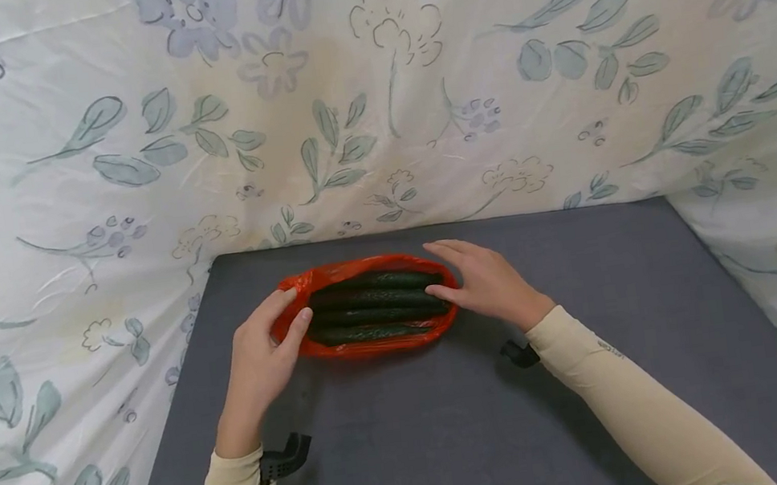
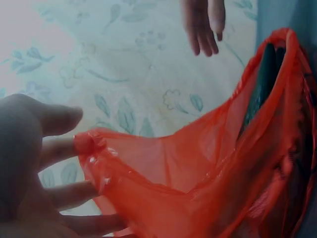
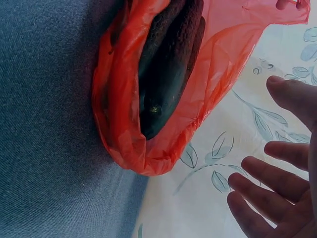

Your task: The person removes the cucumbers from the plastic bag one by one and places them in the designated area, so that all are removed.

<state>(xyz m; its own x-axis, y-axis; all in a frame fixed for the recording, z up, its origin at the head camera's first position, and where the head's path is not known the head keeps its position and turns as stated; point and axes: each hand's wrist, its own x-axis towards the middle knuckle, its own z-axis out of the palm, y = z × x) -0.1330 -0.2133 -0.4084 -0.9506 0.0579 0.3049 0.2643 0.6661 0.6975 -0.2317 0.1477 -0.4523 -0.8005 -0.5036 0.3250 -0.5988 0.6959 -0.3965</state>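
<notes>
A red plastic bag [image 1: 372, 349] lies on the dark table with its mouth spread wide. Inside it several dark green cucumbers [image 1: 377, 302] lie side by side, lengthwise. My left hand [image 1: 261, 353] is at the bag's left end. In the left wrist view its fingers [image 2: 74, 194] reach straight to the raised red edge, one fingertip covered by the film, while the thumb stays apart. Beyond the bag's right end is my right hand [image 1: 491, 282], thumb and fingers spread. The right wrist view shows its fingers [image 3: 270, 181] holding nothing, near the cucumbers' rounded ends.
The grey table [image 1: 413, 442] extends in front of the bag and to both sides. A white floral cloth [image 1: 373, 115] hangs behind the table and along its left and right sides. Each wrist wears a black strap [image 1: 285, 457] over a beige sleeve [image 1: 640, 397].
</notes>
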